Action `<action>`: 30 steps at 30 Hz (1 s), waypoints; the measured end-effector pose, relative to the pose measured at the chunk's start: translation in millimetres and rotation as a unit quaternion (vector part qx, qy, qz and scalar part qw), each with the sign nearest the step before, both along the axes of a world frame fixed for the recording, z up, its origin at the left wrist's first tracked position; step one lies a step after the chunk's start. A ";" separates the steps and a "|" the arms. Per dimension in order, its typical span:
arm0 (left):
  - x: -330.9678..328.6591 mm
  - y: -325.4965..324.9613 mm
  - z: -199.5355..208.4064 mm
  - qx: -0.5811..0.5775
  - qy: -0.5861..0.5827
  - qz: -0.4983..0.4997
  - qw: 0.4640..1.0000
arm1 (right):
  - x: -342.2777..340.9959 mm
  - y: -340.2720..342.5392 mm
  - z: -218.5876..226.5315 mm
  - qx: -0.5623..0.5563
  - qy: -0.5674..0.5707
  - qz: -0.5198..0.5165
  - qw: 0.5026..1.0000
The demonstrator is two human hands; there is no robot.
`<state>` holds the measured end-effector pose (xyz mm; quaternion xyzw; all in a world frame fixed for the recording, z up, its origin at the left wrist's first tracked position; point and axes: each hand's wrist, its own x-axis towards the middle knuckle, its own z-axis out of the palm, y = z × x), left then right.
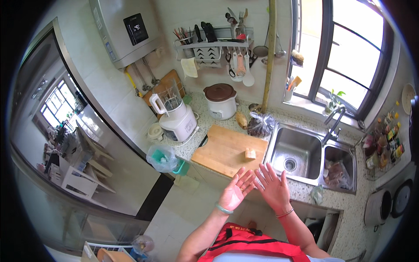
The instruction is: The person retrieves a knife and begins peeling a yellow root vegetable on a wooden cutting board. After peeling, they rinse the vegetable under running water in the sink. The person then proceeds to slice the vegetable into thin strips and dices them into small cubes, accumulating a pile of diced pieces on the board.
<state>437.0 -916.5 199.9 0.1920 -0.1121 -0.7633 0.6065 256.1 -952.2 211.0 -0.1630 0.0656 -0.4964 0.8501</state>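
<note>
My left hand [235, 192] is raised palm up, its fingers spread and nothing in it; a pale green bangle circles that wrist. Beside it, my right hand [275, 185] is open too, fingers apart, with a thin bracelet at the wrist. Both hover just in front of the counter's edge, nearest to a wooden cutting board [222, 150]. On the board's right part sits a small pale tan block [250, 153], possibly a piece of food. Neither hand touches the board or the block.
Right of the board lies a double steel sink [299, 150] with a faucet [334, 126]. Behind stand a white blender [176, 115], a white pot with brown lid [221, 102] and a plastic bag [262, 124]. A lined bin [161, 157] hangs at the counter's left edge.
</note>
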 end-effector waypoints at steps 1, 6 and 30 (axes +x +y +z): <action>4.7 -13.0 2.1 -0.003 0.002 0.004 1.000 | 6.6 -14.4 0.6 -0.005 -0.003 0.002 1.000; 42.8 -82.3 20.1 -0.059 0.010 0.024 0.998 | 50.2 -87.2 17.8 -0.049 0.006 0.007 0.999; 253.5 -587.2 243.0 -0.222 -0.453 0.298 0.810 | 326.1 -535.4 245.8 -0.238 0.284 -0.230 0.900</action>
